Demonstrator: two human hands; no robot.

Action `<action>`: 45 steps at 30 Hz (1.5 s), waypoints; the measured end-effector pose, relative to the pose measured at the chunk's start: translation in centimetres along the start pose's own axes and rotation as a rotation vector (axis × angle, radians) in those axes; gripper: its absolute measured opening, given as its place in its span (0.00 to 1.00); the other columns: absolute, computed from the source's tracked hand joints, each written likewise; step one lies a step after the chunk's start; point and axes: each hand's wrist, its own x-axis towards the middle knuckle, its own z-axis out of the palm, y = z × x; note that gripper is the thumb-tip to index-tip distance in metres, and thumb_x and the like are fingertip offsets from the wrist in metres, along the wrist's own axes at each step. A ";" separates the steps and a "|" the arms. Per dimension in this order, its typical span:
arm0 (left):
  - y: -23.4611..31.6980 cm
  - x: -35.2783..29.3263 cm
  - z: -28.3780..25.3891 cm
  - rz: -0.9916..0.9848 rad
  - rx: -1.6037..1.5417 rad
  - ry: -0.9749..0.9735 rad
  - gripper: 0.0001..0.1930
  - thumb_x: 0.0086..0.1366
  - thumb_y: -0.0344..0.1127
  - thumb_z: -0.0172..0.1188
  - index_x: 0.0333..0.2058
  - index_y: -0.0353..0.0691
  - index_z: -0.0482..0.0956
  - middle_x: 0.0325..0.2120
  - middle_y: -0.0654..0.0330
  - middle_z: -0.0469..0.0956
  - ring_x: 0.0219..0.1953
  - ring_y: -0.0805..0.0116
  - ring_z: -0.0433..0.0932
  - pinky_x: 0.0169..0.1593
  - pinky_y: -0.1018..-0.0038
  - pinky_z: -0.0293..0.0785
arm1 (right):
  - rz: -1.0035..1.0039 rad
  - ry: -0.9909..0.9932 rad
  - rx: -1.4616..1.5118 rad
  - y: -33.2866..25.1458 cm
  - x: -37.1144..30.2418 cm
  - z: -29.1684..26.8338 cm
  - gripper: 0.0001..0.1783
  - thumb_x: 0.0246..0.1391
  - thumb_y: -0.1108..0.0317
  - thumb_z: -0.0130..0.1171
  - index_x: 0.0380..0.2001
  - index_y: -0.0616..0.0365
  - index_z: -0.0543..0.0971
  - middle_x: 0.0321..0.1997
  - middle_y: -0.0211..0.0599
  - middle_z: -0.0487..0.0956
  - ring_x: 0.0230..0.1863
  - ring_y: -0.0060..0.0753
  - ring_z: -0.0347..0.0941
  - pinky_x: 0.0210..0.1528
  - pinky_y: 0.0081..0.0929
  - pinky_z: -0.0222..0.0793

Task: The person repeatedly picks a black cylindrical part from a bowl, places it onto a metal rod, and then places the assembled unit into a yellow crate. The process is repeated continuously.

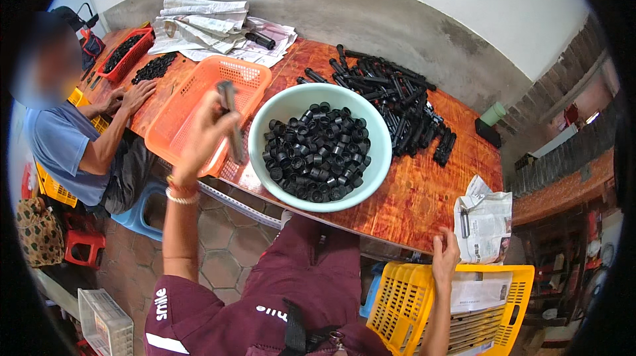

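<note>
My left hand (207,132) is raised over the orange basket (173,114), its fingers closed round a long dark tube (232,121) that is smeared by motion. Just right of it stands a pale green bowl (255,137) heaped with short black plastic rings (318,151). By the table's front edge at the right, my right hand (445,255) has its fingers apart and holds nothing that I can see. Below that hand is a yellow crate (404,303) containing rows of tubes and newspaper. A folded newspaper sheet (487,223) hangs over the table corner beside it.
Black tubes (397,91) lie piled at the back right of the table (404,203). A co-worker (73,144) sits at the left beside a red basket (126,54) of small black parts. Newspapers (199,28) cover the far left; a green cup (493,113) stands far right.
</note>
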 end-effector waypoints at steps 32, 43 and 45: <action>-30.5 12.9 -15.6 -0.345 0.668 -0.268 0.26 0.64 0.45 0.53 0.56 0.39 0.65 0.49 0.53 0.70 0.44 0.62 0.72 0.45 0.67 0.71 | 0.175 0.472 0.327 5.9 -2.4 -4.2 0.12 0.60 0.67 0.51 0.44 0.59 0.76 0.39 0.33 0.76 0.39 0.26 0.72 0.43 0.24 0.69; -8.1 2.0 -1.8 0.386 0.459 0.297 0.16 0.66 0.29 0.53 0.51 0.30 0.71 0.49 0.52 0.74 0.40 0.61 0.78 0.43 0.72 0.78 | 1.129 0.507 0.143 26.6 -27.1 -17.6 0.11 0.56 0.66 0.50 0.31 0.63 0.75 0.21 0.39 0.74 0.17 0.29 0.69 0.18 0.26 0.64; -4.1 -0.2 1.4 0.563 0.536 0.329 0.13 0.66 0.27 0.53 0.47 0.26 0.72 0.46 0.51 0.75 0.34 0.63 0.80 0.35 0.75 0.79 | 1.196 0.451 0.090 26.1 -29.4 -17.9 0.08 0.58 0.74 0.43 0.26 0.64 0.69 0.16 0.35 0.68 0.12 0.24 0.61 0.12 0.27 0.55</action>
